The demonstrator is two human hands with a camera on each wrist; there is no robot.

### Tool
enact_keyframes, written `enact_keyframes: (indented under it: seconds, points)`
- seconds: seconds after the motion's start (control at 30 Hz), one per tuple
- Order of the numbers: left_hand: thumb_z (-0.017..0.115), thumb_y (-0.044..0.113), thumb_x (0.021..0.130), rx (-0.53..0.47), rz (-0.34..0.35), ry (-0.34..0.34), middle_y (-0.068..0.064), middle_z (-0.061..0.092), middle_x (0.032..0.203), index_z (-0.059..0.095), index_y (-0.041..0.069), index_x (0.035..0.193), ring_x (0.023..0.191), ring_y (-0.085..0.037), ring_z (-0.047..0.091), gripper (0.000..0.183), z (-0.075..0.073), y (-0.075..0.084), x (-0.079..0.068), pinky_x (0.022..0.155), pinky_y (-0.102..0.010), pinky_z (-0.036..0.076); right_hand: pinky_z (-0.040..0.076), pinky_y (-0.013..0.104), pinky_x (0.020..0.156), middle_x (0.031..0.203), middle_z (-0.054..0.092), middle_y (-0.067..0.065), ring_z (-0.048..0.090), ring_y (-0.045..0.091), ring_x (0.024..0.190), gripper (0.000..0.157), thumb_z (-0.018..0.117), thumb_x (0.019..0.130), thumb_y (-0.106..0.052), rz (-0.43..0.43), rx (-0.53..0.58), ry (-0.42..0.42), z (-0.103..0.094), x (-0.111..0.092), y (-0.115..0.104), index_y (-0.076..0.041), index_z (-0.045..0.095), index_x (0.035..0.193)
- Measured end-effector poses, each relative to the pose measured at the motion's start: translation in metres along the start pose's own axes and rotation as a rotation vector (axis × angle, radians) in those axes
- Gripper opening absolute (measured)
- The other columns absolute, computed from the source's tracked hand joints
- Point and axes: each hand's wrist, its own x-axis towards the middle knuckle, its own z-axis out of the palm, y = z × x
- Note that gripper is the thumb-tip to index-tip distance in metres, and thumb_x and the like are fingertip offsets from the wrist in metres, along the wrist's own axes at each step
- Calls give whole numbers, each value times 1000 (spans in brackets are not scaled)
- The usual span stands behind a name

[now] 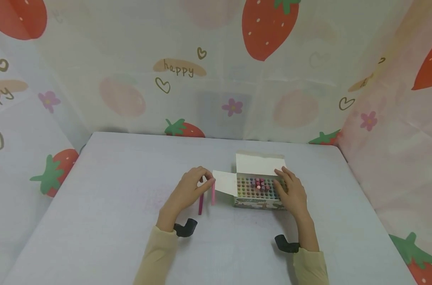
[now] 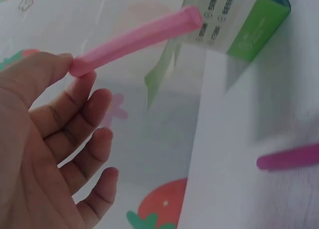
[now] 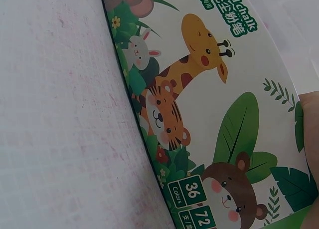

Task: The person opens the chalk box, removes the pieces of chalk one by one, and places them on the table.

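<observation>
My left hand [image 1: 189, 189] pinches a pink chalk stick [image 2: 137, 42] between thumb and forefinger, its other fingers loosely bent. In the head view the stick hangs downward beside the box's left flap. A magenta chalk stick [image 1: 200, 204] lies on the table just under that hand. To the right stands the opened chalk box [image 1: 258, 203], with rows of coloured chalk ends showing and a few sticks rising above the others near the middle. My right hand [image 1: 294, 196] rests over the box's right end, thumb by the chalk and fingertips at the raised lid.
The box's white lid [image 1: 260, 164] stands up at the back, and a side flap [image 1: 225, 183] sticks out left. Below lies a white table [image 1: 130, 206] with faint pink marks. A strawberry-print cloth [image 1: 219, 87] hangs behind and at both sides.
</observation>
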Motion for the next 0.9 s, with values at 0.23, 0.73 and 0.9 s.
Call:
enact_keyframes:
  seconds: [0.23, 0.73, 0.9]
  points:
    - [56, 27, 93, -55, -97, -83, 6, 56, 88, 60, 16, 93, 84, -14, 47, 11, -15, -15, -11, 73, -30, 39, 31, 60, 94, 144, 38, 12, 40, 38, 124, 40, 53, 94, -28, -2, 7, 5, -2, -1, -1, -14, 50, 132]
    - [57, 31, 92, 40, -261, -189, 2, 60, 84, 64, 12, 90, 75, -12, 50, 21, -6, -46, -16, 69, -29, 43, 34, 60, 90, 143, 39, 13, 40, 39, 124, 40, 53, 94, -26, -14, 0, 7, -1, -1, 0, -12, 51, 131]
    - [58, 32, 91, 103, -288, -149, 3, 59, 79, 64, 13, 87, 73, -13, 49, 21, 3, -55, -17, 69, -32, 41, 36, 60, 88, 143, 39, 14, 40, 40, 123, 39, 53, 94, -25, -20, -16, 1, -1, 0, -1, -12, 50, 131]
